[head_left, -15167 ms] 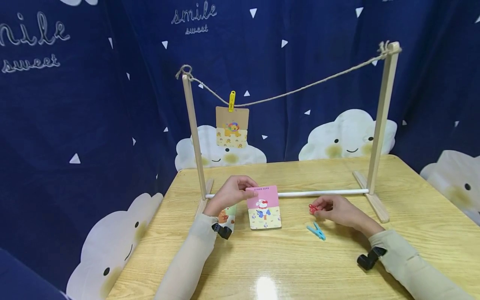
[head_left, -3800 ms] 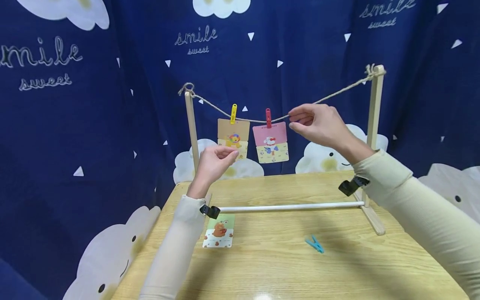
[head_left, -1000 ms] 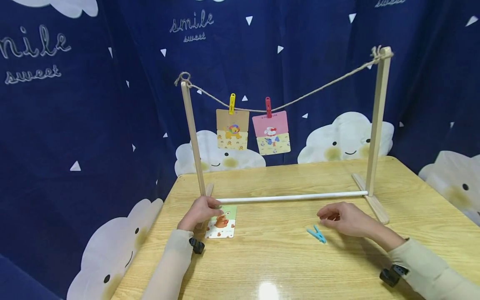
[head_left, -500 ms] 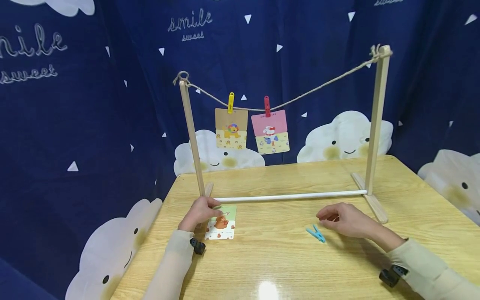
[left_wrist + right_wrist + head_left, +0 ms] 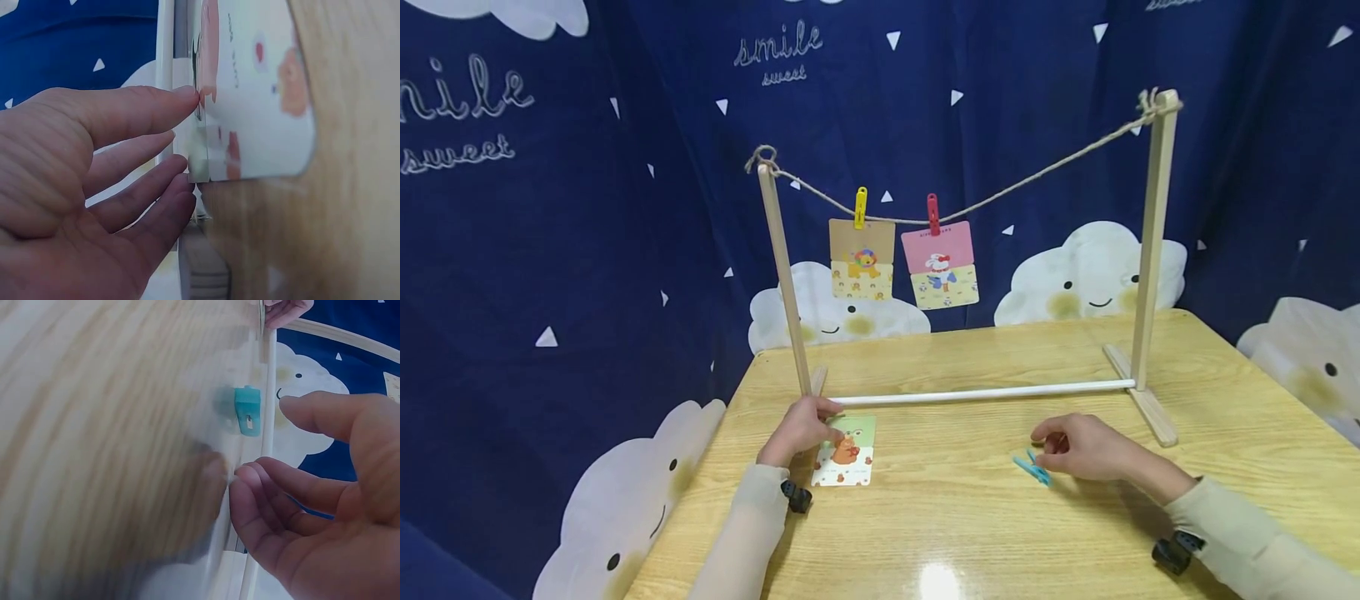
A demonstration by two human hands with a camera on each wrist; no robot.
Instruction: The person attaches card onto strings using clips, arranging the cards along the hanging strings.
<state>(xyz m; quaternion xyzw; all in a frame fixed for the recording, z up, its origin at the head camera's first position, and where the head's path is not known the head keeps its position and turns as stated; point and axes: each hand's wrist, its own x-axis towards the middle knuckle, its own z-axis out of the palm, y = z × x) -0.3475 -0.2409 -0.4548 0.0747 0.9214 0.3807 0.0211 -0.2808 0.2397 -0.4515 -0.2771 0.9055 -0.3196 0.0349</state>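
Observation:
At the left of the table, a card (image 5: 844,454) with a green top and a brown bear lies by the white rod. My left hand (image 5: 801,429) is over its upper left corner. In the left wrist view the thumb touches the card (image 5: 262,125), with the other fingers apart from the thumb near its edge. A light blue clothespin (image 5: 1033,469) lies on the right. Above and beside it is my right hand (image 5: 1086,447). The right wrist view shows a gap between thumb and fingers, with the clothespin (image 5: 248,411) beyond them.
A wooden stand with posts (image 5: 1153,242) and a white rod (image 5: 970,395) spans the table (image 5: 955,533). From its sagging string (image 5: 1045,172) hang a lion card (image 5: 862,258) on a yellow clothespin (image 5: 861,208) and a pink rabbit card (image 5: 940,265) on a red clothespin (image 5: 933,215).
The rabbit card was hung with the red clothespin earlier, and both hands came down to the table. Lately the bear card slid slightly nearer, and my right hand came closer to the blue clothespin.

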